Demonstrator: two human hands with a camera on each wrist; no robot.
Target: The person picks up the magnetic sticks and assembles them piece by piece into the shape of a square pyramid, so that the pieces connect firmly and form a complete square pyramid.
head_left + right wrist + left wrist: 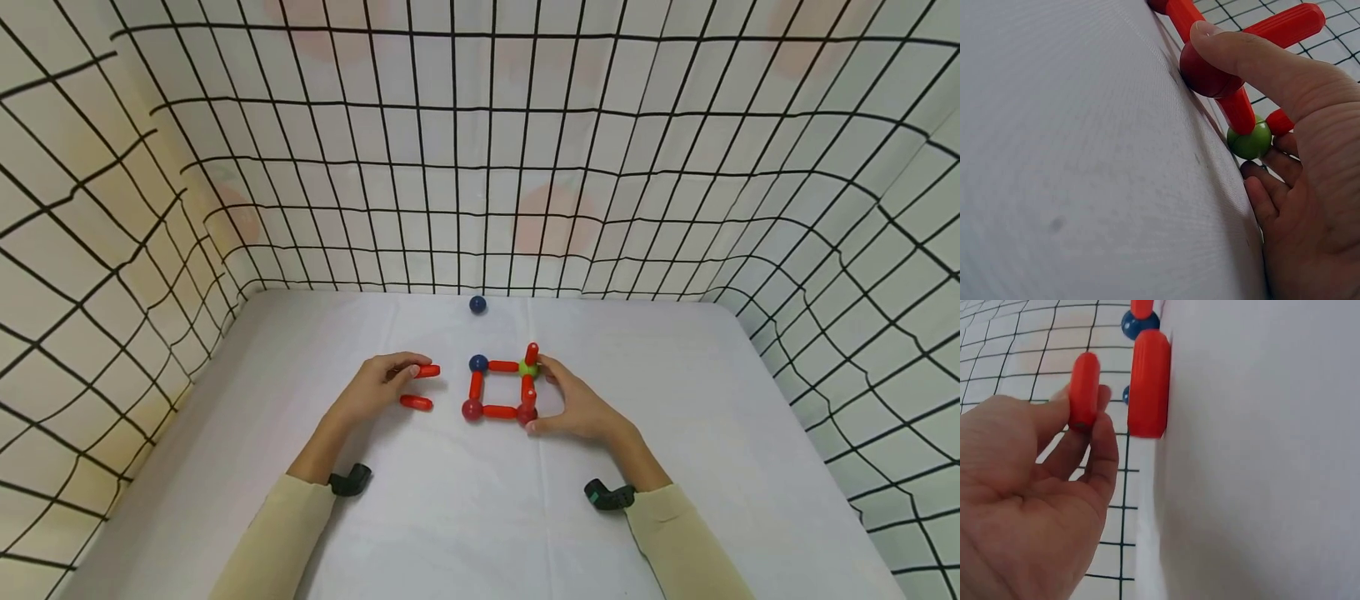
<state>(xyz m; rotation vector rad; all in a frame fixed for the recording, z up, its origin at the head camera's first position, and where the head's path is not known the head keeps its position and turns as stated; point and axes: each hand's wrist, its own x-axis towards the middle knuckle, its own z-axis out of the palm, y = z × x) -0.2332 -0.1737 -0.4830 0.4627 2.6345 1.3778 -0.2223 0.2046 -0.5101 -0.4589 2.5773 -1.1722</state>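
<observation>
My left hand pinches a red rod between thumb and fingers, raised off the table. Just below that hand, a second red rod lies on the white cloth. To the right is a flat square of red rods joined by a blue ball, a green ball and two red balls. My right hand grips its right side, thumb on the near red ball, fingertips at the green ball. Upright rods rise from these two balls.
A loose dark blue ball rests near the far edge of the white table. Behind it and along both sides stands a white cloth wall with a black grid net.
</observation>
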